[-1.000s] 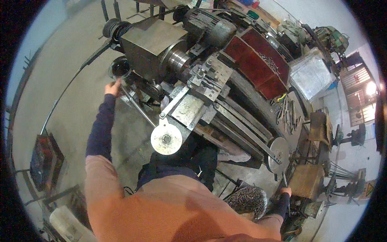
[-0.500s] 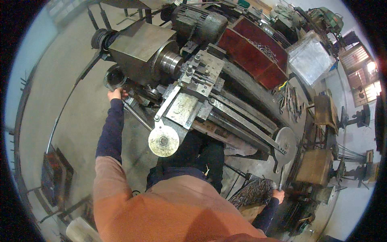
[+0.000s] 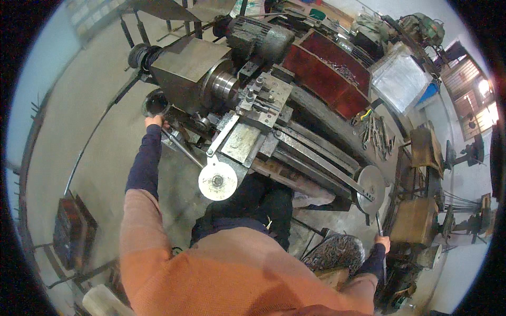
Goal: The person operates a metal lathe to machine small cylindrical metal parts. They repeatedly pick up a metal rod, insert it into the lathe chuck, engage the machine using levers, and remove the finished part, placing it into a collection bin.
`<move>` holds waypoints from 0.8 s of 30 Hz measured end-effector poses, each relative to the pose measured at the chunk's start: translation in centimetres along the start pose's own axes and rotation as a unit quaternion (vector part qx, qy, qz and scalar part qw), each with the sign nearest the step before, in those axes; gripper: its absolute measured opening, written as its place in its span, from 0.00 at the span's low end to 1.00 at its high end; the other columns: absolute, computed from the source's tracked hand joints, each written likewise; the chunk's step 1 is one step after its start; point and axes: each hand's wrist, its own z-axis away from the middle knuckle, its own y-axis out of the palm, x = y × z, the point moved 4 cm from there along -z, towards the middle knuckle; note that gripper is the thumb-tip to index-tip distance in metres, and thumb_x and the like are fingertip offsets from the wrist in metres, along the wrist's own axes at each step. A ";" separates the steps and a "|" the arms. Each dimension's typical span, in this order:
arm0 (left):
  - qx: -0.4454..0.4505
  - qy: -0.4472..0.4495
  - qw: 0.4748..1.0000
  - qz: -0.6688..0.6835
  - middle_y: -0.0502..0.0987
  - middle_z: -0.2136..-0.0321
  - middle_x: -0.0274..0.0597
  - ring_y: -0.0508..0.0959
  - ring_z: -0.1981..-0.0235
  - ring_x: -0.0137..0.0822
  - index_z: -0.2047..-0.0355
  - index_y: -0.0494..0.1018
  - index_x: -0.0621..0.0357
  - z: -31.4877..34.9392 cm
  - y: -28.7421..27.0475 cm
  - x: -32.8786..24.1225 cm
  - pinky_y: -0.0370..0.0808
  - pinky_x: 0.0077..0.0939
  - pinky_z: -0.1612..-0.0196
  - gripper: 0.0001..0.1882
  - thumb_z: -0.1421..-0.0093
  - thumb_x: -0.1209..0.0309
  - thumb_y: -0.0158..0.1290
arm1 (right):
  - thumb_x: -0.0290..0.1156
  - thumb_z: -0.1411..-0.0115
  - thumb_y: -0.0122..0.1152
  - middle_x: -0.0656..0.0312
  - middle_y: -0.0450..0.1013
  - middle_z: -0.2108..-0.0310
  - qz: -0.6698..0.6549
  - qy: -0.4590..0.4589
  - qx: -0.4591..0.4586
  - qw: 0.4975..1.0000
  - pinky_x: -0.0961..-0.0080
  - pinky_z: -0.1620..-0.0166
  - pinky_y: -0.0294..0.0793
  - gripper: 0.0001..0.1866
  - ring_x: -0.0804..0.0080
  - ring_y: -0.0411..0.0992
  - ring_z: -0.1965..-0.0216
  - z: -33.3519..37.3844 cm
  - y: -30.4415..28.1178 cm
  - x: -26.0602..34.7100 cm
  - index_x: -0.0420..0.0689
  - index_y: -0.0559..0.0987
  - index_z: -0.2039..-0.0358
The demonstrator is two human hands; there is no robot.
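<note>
A small metal lathe stands before me, with a shiny spindle nose and a tool post carrying bolts. My left hand is closed round the upper end of a steel lever, just below a dark round cup-like part. That lever runs down toward a pale round disc at the front of the cross slide. Out at the right, my right hand grips a long metal handle below a grey wheel. Its fingers are partly hidden.
Behind the lathe sits a dark red tray of small metal parts, with an electric motor beside it. Several wrenches lie on the bench. A bin heaped with dark shavings stands low near my right arm. More machines line the right wall.
My right hand has moved to the right and slightly up, swinging the long handle with it. My left hand keeps its hold on the lever. The whole view has shifted a little.
</note>
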 end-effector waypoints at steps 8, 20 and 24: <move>-0.011 -0.083 0.994 0.074 0.69 0.82 0.56 0.73 0.85 0.46 0.74 0.57 0.74 5.7 -7.9 2.1 0.71 0.37 0.84 0.13 0.58 0.77 0.46 | 0.47 0.62 0.58 0.53 0.72 0.67 -0.040 0.083 0.083 0.992 0.68 0.61 0.69 0.22 0.59 0.71 0.63 1.5 1.7 -1.4 0.42 0.77 0.72; -0.260 -0.195 0.933 0.153 0.68 0.83 0.55 0.72 0.87 0.45 0.75 0.58 0.76 14.9 -13.0 2.8 0.73 0.38 0.83 0.09 0.59 0.82 0.42 | 0.42 0.62 0.59 0.50 0.71 0.66 -0.069 0.136 0.104 0.983 0.63 0.62 0.68 0.21 0.55 0.70 0.64 10.1 1.0 0.0 0.41 0.76 0.69; -0.252 -0.155 0.932 0.211 0.68 0.83 0.55 0.72 0.87 0.45 0.77 0.58 0.77 13.1 -12.8 5.2 0.74 0.38 0.82 0.08 0.60 0.83 0.41 | 0.42 0.58 0.51 0.48 0.69 0.62 -0.074 0.139 0.160 0.975 0.64 0.57 0.65 0.23 0.54 0.67 0.58 11.8 -1.0 1.3 0.39 0.73 0.65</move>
